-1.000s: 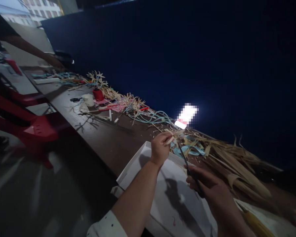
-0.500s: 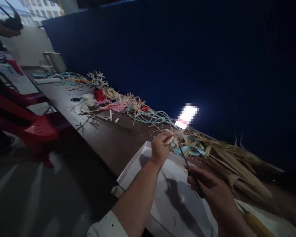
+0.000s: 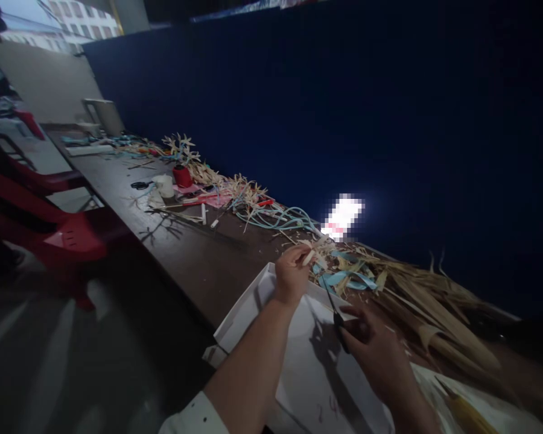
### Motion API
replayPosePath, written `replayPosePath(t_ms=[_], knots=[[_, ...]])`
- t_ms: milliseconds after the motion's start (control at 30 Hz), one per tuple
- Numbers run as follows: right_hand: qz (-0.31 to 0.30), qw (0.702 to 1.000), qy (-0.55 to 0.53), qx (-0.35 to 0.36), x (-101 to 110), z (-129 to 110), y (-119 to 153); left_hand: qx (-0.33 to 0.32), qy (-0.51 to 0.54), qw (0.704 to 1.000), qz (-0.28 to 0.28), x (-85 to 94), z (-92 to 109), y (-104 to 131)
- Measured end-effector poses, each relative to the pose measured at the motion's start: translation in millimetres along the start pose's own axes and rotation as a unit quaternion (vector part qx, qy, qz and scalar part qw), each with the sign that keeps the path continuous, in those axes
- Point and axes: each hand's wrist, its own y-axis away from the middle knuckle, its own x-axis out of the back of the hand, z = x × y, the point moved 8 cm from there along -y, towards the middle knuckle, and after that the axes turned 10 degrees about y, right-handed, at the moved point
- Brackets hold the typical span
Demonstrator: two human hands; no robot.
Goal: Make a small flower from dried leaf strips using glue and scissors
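Note:
My left hand (image 3: 293,274) is closed in a pinch on a pale dried husk strip (image 3: 308,258), above the far edge of a white box lid (image 3: 298,367). My right hand (image 3: 377,346) grips black-handled scissors (image 3: 339,328), their dark blades pointing up and away toward the left hand. The blade tips lie just below the strip; whether they touch it I cannot tell. Beyond both hands are pale clippings and a light blue ribbon (image 3: 350,279). A bundle of long dried husks (image 3: 438,301) lies to the right of them.
A lit, blurred-out screen (image 3: 344,216) leans at the dark blue wall (image 3: 298,108). Along the brown table (image 3: 221,259) are a red thread spool (image 3: 181,176), a white roll (image 3: 164,185), husk flowers (image 3: 247,190) and blue cord. A yellow-handled tool (image 3: 468,413) lies front right. Red chairs (image 3: 67,235) stand left.
My right hand has shifted slightly left with the scissors, and its hold on the handles has changed. The left hand stays nearly in place, with the strip turned a little.

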Motion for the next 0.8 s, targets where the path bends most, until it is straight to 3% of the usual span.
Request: replayPosePath(t_ms=[200, 600, 800], knots=[[0.0, 0.995, 0.097, 0.021, -4, -3, -3, 0.019, -0.006, 1.0, -0.016, -0.8, -11, 2], [-0.035, 0.975, 0.214, 0.043, -15, 7, -6, 0.034, -0.01, 0.999, -0.025, -8.6, -5, 4], [-0.03, 0.959, 0.275, 0.06, -18, 5, -4, 0.007, -0.028, 0.998, -0.05, -13.9, 3, 6]])
